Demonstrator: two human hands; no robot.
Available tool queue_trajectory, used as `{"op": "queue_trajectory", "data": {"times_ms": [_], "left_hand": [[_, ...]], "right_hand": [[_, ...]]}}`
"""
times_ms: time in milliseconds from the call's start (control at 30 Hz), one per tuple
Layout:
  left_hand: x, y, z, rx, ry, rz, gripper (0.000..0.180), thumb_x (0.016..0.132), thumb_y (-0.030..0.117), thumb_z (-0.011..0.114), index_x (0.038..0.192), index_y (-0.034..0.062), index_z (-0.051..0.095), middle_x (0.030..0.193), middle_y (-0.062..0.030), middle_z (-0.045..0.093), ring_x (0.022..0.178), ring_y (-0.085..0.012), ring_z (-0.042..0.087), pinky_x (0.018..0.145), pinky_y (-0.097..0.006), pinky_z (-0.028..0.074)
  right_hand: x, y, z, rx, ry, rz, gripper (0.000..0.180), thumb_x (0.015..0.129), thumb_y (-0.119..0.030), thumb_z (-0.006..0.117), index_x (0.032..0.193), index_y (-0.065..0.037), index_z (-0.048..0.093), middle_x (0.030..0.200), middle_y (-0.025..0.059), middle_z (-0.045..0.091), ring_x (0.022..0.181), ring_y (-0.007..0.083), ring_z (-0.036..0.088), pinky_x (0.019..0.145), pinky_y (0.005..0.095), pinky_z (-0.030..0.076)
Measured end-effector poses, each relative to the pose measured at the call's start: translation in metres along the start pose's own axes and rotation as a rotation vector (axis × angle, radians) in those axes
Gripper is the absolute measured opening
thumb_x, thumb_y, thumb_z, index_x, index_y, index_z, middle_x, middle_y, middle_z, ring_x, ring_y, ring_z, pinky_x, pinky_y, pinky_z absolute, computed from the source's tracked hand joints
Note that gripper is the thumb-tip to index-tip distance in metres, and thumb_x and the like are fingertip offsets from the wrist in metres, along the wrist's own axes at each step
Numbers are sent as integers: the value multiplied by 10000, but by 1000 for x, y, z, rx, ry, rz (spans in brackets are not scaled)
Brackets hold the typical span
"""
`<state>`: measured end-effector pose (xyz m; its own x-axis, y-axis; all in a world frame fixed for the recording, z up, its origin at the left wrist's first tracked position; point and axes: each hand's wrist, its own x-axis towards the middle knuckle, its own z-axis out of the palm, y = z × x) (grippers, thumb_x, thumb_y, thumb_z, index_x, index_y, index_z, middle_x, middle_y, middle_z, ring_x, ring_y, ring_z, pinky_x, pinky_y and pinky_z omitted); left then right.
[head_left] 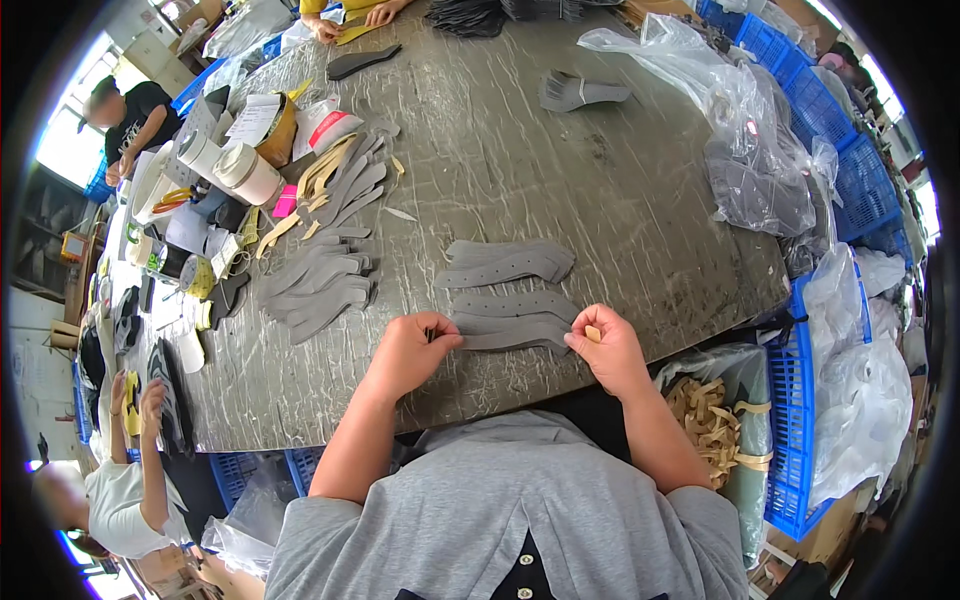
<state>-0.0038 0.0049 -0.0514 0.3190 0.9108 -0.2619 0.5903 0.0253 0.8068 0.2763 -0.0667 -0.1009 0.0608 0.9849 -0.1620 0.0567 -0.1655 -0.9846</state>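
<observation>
Fingers of both hands, left hand (408, 350) and right hand (605, 348), pinch opposite ends of a flat, curved grey strip (512, 338).

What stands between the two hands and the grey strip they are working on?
Nothing visible. The left hand pinches one end of the grey strip and the right hand pinches the other end, right at the table edge.

A grey marbled table (520, 150) is covered with grey punched shoe pieces (505, 262), fanned grey strips (320, 285), tape rolls (245, 172) and clear plastic bags (740, 130)
</observation>
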Motion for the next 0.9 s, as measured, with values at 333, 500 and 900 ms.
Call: {"op": "queue_trajectory", "data": {"times_ms": [333,500,900], "left_hand": [[8,-15,7,8,5,9,144,782,115,736,850,-7,701,656,-57,637,604,-96,548,576,-274,449],[9,-12,13,145,59,-7,174,766,146,749,850,0,704,646,-87,634,595,-133,560,580,-299,459],[13,-15,16,220,63,32,163,772,154,729,852,16,699,705,-156,657,645,-253,625,641,-354,495]], "right_hand": [[-3,3,7,-200,96,-5,146,814,-51,708,856,-19,573,708,15,566,666,90,510,616,261,444],[-2,3,13,-329,167,-67,160,790,-57,712,855,-2,576,692,111,605,628,154,559,598,307,462],[-4,0,21,-536,183,-156,178,771,-55,720,842,-13,563,750,143,595,696,297,615,610,364,484]]}}
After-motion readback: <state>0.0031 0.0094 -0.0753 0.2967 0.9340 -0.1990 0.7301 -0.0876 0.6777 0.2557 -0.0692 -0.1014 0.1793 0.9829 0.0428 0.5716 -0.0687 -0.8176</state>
